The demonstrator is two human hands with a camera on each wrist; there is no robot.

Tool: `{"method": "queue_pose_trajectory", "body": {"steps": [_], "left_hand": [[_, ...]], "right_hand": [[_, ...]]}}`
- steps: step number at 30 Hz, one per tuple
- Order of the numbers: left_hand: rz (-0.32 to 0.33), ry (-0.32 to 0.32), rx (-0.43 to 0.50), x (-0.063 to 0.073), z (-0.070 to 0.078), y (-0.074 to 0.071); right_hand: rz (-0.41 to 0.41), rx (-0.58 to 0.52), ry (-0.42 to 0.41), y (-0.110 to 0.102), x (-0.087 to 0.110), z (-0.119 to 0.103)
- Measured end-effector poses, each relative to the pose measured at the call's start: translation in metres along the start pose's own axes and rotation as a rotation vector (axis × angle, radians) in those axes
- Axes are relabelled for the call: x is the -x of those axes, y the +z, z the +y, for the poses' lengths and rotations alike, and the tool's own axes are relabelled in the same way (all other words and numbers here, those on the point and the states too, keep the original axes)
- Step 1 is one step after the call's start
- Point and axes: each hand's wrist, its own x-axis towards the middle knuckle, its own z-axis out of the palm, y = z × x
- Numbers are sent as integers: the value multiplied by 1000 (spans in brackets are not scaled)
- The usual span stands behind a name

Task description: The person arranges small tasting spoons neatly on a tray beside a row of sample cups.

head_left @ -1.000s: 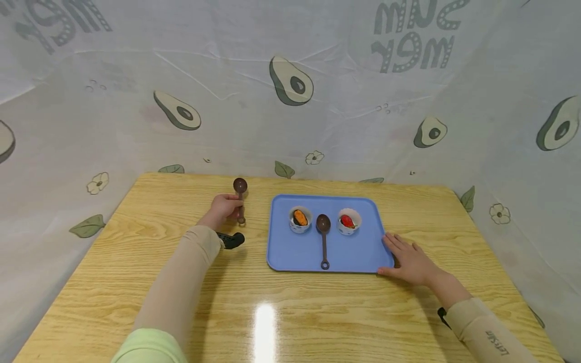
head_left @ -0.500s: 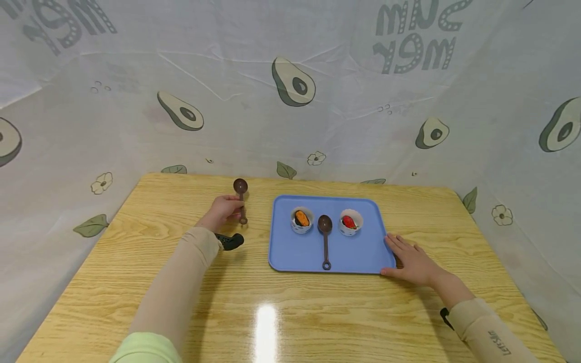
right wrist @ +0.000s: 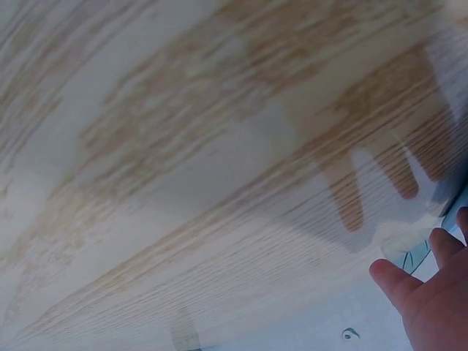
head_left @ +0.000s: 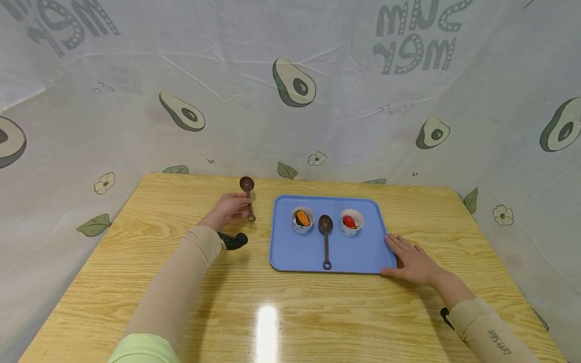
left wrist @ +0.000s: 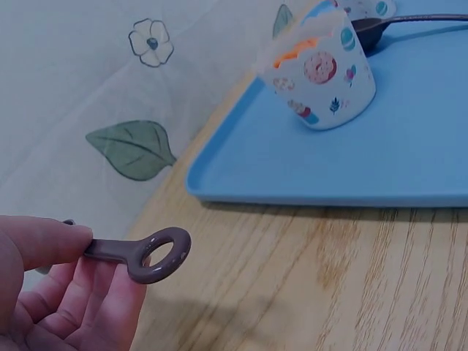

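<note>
Left of the tray, my left hand (head_left: 228, 207) pinches a dark brown spoon (head_left: 247, 184) by its handle, with the bowl pointing away from me. In the left wrist view the ring at the handle's end (left wrist: 161, 256) sticks out past thumb and fingers. My right hand (head_left: 413, 262) touches the right edge of a blue tray (head_left: 295, 257), its fingers spread. A second brown spoon (head_left: 326, 242) lies on the tray between two white patterned cups. The left cup (head_left: 301, 228) holds an orange and black piece; in the right cup (head_left: 349, 231) is a red piece.
The tray rests on a wooden table (head_left: 317, 317). A pale curtain (head_left: 227, 126) printed with avocados hangs behind the table and at its sides. Light glares off the table's front.
My left hand has shifted slightly right, towards the tray, with the spoon in it. The right hand stays at the tray's edge. The head view has turned slightly.
</note>
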Motion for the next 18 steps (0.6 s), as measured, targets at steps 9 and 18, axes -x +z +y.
{"method": "queue_pose_trajectory", "body": {"steps": [9, 18], "left_hand": [[-33, -3, 28, 4, 8, 9], [-62, -2, 17, 11, 18, 22]], "right_hand": [[-5, -2, 9, -1, 0, -1], [-4, 2, 6, -1, 0, -2]]}}
